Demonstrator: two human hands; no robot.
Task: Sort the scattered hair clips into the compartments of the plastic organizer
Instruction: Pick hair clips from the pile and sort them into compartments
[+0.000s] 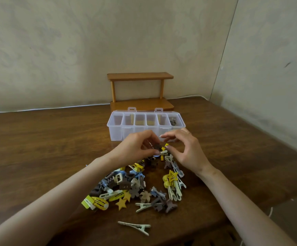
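One plastic organizer [116, 134] at centre frame, six compartments, two lid latches [132, 109]; one two-tier wooden shelf [140, 76] above it. Two hands: left hand [135, 146], right hand [186, 150]. Lower centre, hair clips [137, 185] heaped, well over twenty, too tangled to tally; one cream clip [135, 227] apart at bottom.

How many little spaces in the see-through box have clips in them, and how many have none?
Compartment holding clips: 1
Compartments that look empty: 5
Total: 6 compartments in the plastic organizer
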